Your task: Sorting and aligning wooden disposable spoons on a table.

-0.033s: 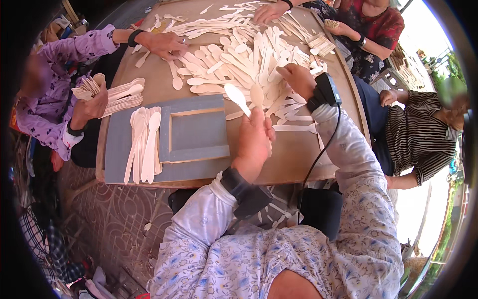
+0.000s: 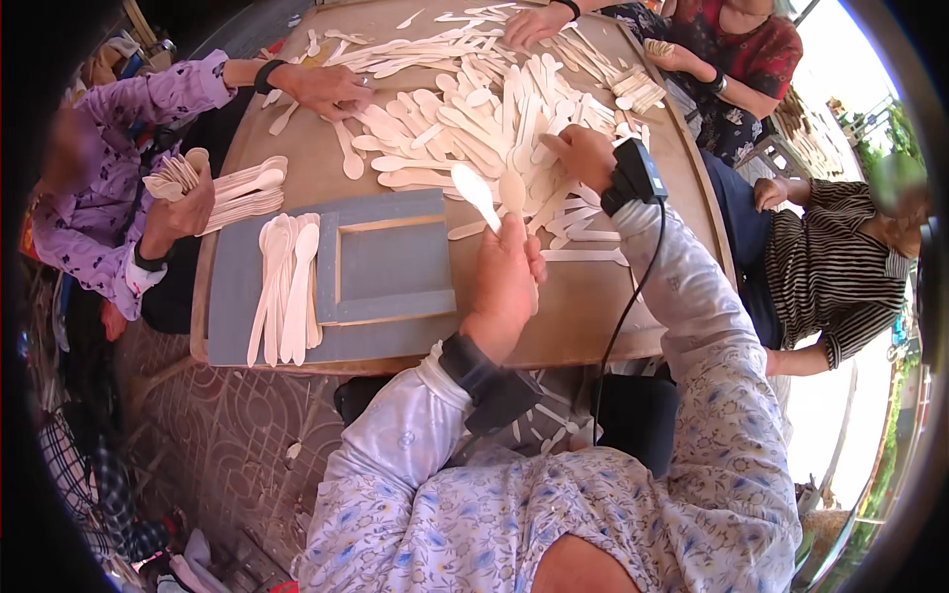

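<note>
My left hand (image 2: 504, 282) is held over the near part of the round brown table (image 2: 603, 316), closed on a few flat wooden spoons (image 2: 476, 190) whose bowls stick up and away from me. My right hand (image 2: 583, 153), with a black device and cable at the wrist, lies on the near edge of a large loose pile of wooden spoons (image 2: 465, 109). Its fingers are curled down among them, and whether they grip one is hidden. A grey-blue framed board (image 2: 390, 267) lies to the left of my left hand, with a neat stack of spoons (image 2: 285, 287) on its left part.
A person in purple at the left holds a bundle of spoons (image 2: 176, 173) and reaches a hand (image 2: 321, 87) into the pile; another stack (image 2: 247, 193) lies beside them. A person in red (image 2: 751, 49) works at the far side. A person in stripes (image 2: 840, 257) sits at the right.
</note>
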A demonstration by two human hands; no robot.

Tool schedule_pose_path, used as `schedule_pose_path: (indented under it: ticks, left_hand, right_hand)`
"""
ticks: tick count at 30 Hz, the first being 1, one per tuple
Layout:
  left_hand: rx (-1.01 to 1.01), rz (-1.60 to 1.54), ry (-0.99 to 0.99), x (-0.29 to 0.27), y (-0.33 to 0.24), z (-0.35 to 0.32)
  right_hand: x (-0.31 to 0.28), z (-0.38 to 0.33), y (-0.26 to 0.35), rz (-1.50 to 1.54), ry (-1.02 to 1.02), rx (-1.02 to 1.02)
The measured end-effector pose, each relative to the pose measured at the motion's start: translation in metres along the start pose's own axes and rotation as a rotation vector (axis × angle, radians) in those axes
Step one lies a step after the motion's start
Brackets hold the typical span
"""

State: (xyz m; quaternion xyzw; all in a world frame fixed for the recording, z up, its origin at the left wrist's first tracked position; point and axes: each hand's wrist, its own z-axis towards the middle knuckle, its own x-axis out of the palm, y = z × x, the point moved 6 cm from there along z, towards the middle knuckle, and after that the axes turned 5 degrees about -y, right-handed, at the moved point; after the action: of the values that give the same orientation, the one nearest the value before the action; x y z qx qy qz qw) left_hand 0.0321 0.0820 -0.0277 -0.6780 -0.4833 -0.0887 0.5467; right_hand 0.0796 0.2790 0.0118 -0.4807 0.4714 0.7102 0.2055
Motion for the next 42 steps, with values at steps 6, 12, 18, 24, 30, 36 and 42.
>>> schedule_pose_path:
  ticks: [6,12,18,24,30,36,42]
  left_hand:
    - [0.022,0.019,-0.001,-0.001,0.0,0.002]
    - [0.04,0.098,0.063,-0.007,0.007,0.003]
    - [0.029,0.136,0.054,-0.004,0.011,0.002]
    - [-0.024,0.023,-0.01,-0.013,0.005,0.004]
    - [-0.07,-0.08,0.011,-0.011,0.003,0.0]
    - [0.142,0.117,0.016,-0.025,0.007,0.012]
    - [0.025,0.104,0.039,0.0,0.011,-0.004]
  right_hand:
    - [0.014,0.025,0.015,-0.19,0.068,0.044]
    - [0.013,0.03,-0.008,-0.259,0.097,0.198]
    - [0.0,0.024,-0.027,-0.268,-0.031,0.128]
    - [0.0,-0.059,0.024,0.595,0.233,-0.019]
    - [0.011,-0.114,0.048,0.642,0.723,-0.013]
    - [0.021,0.005,0.051,0.234,-0.086,-0.466]
    - [0.044,0.037,0.044,-0.199,-0.016,-0.723]
